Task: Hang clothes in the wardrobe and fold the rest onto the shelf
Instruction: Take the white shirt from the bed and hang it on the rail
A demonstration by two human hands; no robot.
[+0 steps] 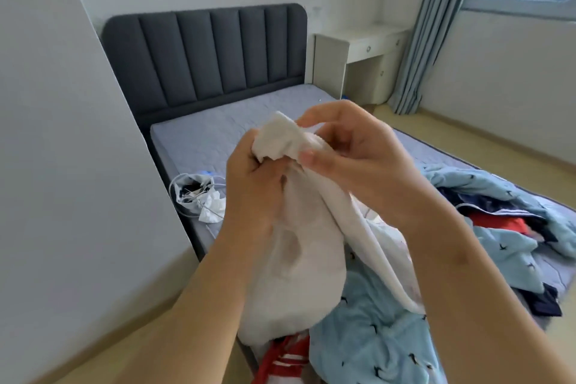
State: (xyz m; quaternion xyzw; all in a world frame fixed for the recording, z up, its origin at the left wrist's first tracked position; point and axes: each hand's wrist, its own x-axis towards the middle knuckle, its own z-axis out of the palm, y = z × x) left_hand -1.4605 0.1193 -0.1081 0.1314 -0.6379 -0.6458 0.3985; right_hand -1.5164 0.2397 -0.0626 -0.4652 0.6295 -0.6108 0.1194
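The white garment (299,259) hangs above the foot end of the bed (218,128), held up by both hands close together at its top. Its bunched upper edge sits between the two hands, and the rest drops down in front of the left forearm towards the clothes lying on the bed.

The left hand (252,193) is curled into a fist around the gathered top of the cloth, knuckles towards the camera. The right hand (358,153) is just beside it, its fingers bent over the upper fold and its thumb pressed against the cloth, pinching the edge. A loose strip of the garment trails down under the right wrist.

Below the garment, a light blue printed cloth (374,337) is spread over the foot of the bed, with a red and white striped piece (283,358) at the near corner. Dark blue and red clothes (498,218) lie on the bed's right side. A small pale drawstring bag (193,193) rests at its left edge, and the grey padded headboard (205,53) stands at the far end.
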